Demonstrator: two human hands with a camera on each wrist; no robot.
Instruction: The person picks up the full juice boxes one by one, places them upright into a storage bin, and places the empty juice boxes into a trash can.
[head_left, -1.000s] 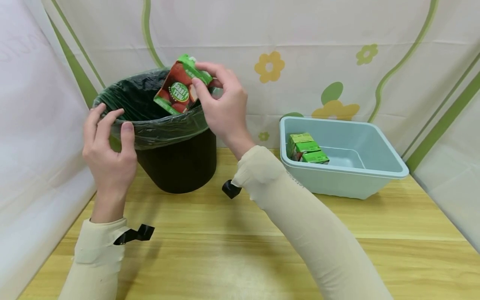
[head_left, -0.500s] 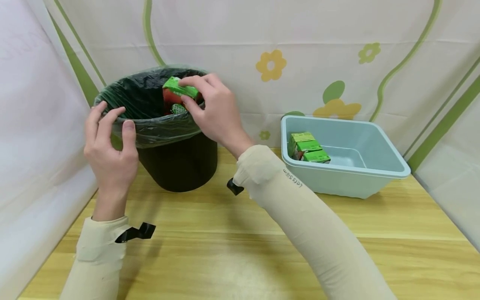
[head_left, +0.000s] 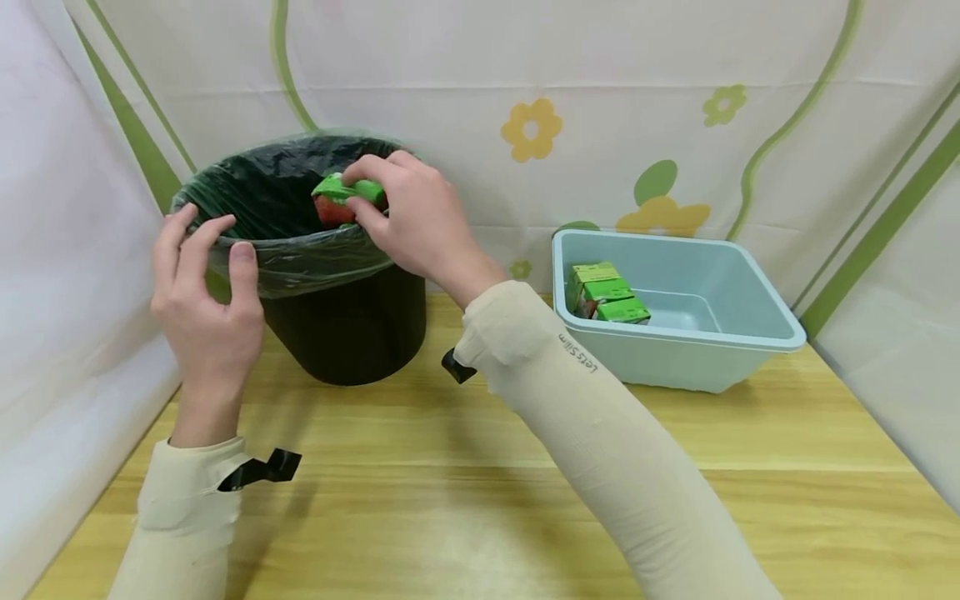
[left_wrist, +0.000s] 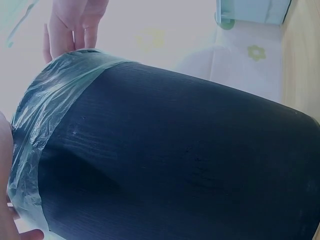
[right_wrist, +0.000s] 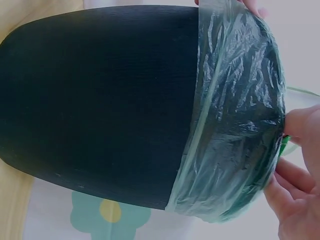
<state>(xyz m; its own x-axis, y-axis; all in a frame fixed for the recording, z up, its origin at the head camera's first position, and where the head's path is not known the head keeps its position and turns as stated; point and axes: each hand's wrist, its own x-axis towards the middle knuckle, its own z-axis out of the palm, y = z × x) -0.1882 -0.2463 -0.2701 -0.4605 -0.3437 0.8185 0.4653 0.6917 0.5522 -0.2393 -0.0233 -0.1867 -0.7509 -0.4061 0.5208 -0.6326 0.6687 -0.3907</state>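
Observation:
A black trash bin [head_left: 345, 333] lined with a thin dark-green plastic bag [head_left: 315, 271] stands at the left. My left hand [head_left: 206, 308] grips the near-left part of its rim over the bag, fingertips bent over the edge. My right hand [head_left: 412, 212] pinches the green top of a red-and-green juice carton [head_left: 333, 208] between thumb and fingers. The carton is inside the bin's mouth at the right, its lower part hidden by the rim. In the right wrist view only a sliver of its green top [right_wrist: 284, 145] shows by the fingers.
A pale blue plastic tub [head_left: 678, 337] stands to the right on the wooden table [head_left: 480, 508]. Several green-topped juice cartons [head_left: 607, 292] sit at its left end. A white flower-print curtain [head_left: 600, 50] hangs behind.
My right hand has lowered the juice carton from above the rim into the bin's mouth, tipping it more upright. My left hand stays on the rim. The head view has shifted slightly.

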